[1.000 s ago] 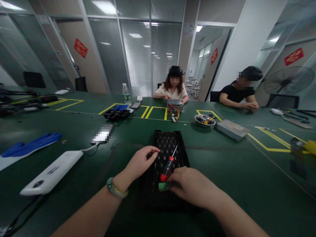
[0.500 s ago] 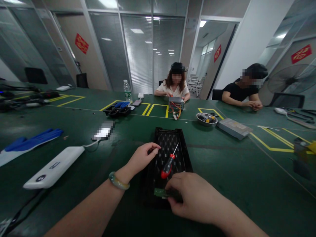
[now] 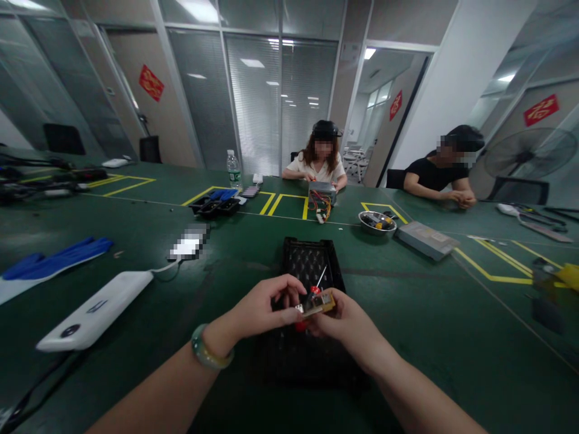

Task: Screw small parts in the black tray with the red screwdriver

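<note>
Lightly, both hands (image 3: 262, 307) (image 3: 348, 322) pinch the circuit board's (image 3: 319, 304) edges (tray (image 3: 307, 259) below).

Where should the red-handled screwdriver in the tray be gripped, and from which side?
Probably by the red handle, from the near side: its butt end lies nearest, the shaft pointing away. The circuit board between the left hand and right hand crosses above it, so clear that first.

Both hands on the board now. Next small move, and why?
Probably shift the small circuit board into the left hand alone, freeing the right hand to pick up the red-handled screwdriver. Both hands are on the board now, and the screwdriver lies within easy reach just below them in the black tray.
</note>
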Action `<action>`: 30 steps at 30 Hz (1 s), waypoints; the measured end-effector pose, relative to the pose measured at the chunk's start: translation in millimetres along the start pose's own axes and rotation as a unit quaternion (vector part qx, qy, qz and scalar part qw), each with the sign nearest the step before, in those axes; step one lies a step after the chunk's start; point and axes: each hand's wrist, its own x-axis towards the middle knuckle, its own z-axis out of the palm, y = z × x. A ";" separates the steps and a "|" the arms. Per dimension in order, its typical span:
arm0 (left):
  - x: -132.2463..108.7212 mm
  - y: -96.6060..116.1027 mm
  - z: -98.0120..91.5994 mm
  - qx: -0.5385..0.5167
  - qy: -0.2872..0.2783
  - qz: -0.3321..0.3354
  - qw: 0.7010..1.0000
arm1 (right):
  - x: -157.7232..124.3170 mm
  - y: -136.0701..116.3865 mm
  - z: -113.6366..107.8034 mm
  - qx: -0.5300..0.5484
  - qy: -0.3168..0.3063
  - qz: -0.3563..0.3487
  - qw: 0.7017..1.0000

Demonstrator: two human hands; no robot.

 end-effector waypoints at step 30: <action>5.0 -6.3 9.5 -0.273 -0.049 -0.137 0.951 | -10.6 7.4 12.0 -0.211 0.049 -0.082 0.973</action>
